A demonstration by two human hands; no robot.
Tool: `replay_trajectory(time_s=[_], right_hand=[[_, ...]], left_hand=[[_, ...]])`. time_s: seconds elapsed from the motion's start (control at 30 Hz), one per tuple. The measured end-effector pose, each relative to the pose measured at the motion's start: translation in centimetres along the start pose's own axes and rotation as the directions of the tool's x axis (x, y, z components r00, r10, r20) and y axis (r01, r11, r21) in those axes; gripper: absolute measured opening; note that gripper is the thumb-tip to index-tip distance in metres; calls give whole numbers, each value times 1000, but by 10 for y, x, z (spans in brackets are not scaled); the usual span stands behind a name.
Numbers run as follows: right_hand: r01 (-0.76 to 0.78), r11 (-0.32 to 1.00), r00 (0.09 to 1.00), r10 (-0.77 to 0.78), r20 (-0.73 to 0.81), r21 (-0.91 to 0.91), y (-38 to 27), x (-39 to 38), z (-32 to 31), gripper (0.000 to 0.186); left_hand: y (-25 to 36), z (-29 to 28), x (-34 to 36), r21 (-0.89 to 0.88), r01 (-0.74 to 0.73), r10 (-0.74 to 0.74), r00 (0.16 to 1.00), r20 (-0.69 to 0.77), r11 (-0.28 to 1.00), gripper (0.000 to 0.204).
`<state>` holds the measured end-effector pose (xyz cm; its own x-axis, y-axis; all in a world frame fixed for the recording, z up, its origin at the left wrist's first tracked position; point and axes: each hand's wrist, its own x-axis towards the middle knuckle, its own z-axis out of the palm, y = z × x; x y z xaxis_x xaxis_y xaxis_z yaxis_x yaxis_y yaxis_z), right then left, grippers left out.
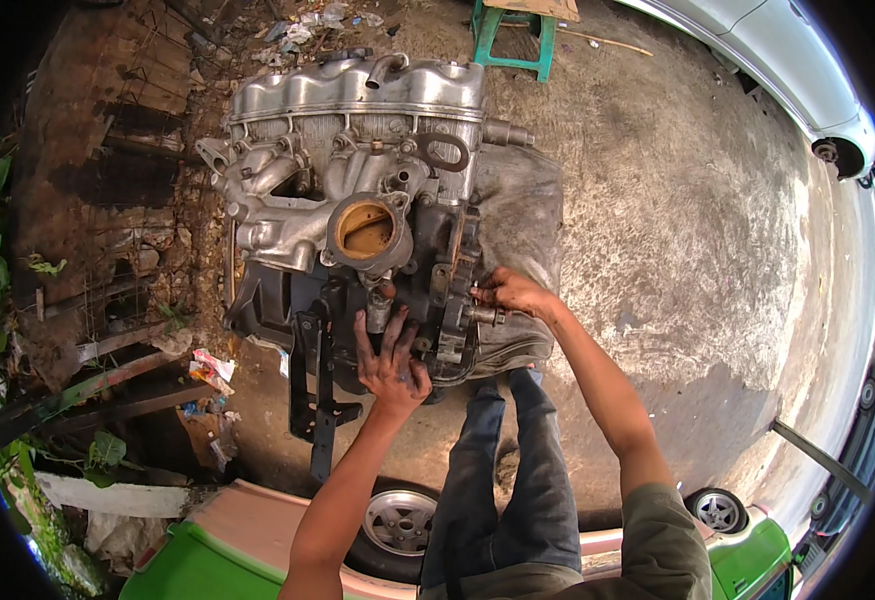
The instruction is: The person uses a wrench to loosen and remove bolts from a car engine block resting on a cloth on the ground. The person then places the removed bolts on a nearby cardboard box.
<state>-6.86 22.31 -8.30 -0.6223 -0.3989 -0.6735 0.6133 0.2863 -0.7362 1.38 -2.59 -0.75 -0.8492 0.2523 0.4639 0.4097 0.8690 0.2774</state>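
Stained concrete, grimy engine, silver-and-black

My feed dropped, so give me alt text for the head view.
A person works bare-handed on a metal engine: the left hand spreads at a cylindrical fitting below a round opening, the right hand curls at the engine's right end. Beyond are a green stool and a pale car.

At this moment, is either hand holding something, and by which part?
It cannot be told whether the right hand, fingers curled at the engine, holds a small part. The left hand's spread fingers show no clear grip.
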Motion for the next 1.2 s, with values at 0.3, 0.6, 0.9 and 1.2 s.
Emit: replay_trajectory(time_s=[0.3,0.6,0.9,1.2], right_hand=[[-36,974,999,43,-30,225,20,-1,2,65],[101,953,994,-109,12,286,32,-2,-1,51],[368,925,921,-377,-96,-98,58,16,7,38],[190,931,957,-247,-155,-310,36,6,12,19]], left_hand=[[-1,1,-1,-6,2,-2,1000,-6,1000,43],[0,-2,-1,-20,-24,25,999,45,1000,39],[0,-2,0,-32,-16,17,999,41,999,39],[0,0,-1,-4,18,-17,1000,15,1000,44]])
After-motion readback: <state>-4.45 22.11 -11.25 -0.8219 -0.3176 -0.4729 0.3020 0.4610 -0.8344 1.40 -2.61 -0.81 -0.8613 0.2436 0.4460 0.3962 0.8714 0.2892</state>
